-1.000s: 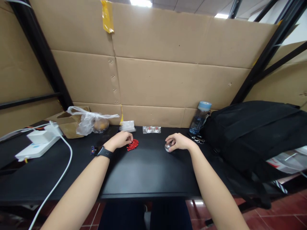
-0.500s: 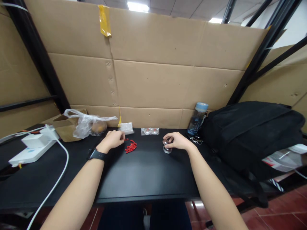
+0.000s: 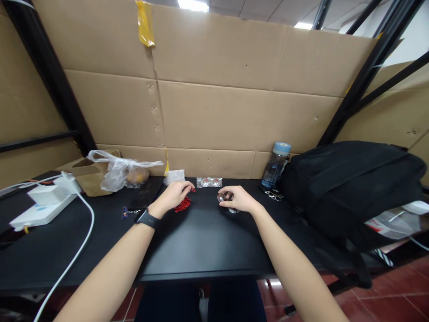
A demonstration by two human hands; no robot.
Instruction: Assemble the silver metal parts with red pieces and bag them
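Between the fingertips of my left hand (image 3: 174,194) is a small red cord-like piece (image 3: 193,190). Its exact kind is too small to make out. Partly under that hand lies a pile of similar red pieces (image 3: 182,205) on the black table (image 3: 208,241). My right hand (image 3: 240,199) pinches a round, shiny metal disc (image 3: 220,197), tilted up on its edge. A second round metal piece (image 3: 233,210) rests on the table below my right fingers, partly hidden by them. The two hands are apart.
Clear packets with round items (image 3: 209,182) and a whitish packet (image 3: 175,176) lie near the cardboard wall (image 3: 208,120). At right stand a water bottle (image 3: 276,164) and a black backpack (image 3: 348,188). Leftward are a plastic bag (image 3: 117,174), a keychain (image 3: 125,212) and a power strip (image 3: 47,210).
My left hand has moved right over the red pile with the red piece. My right hand has shifted left, carrying the disc away from above the other metal piece. A keychain now shows at left.
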